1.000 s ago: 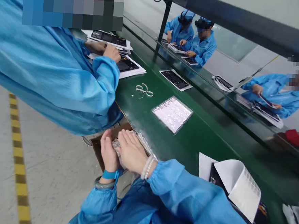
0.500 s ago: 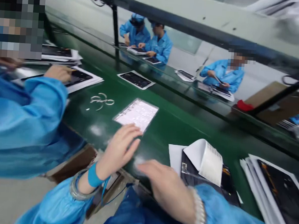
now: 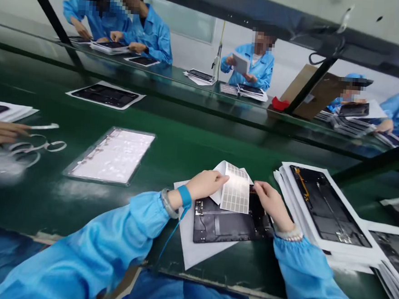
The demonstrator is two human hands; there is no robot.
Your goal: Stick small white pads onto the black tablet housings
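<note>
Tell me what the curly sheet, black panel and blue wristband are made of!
Curly sheet: probably paper, since it curls; its silvery rectangles shine like foil. 
Black panel: perhaps plastic or painted metal, dark and fairly dull, with stiff, straight edges. 
Blue wristband: maybe fabric or rubber, plain blue, curving snugly; I can't tell which.

left hand (image 3: 208, 184): at gridded sheet (image 3: 236, 191) | right hand (image 3: 273, 202): near | black panel (image 3: 226, 229): beneath
</note>
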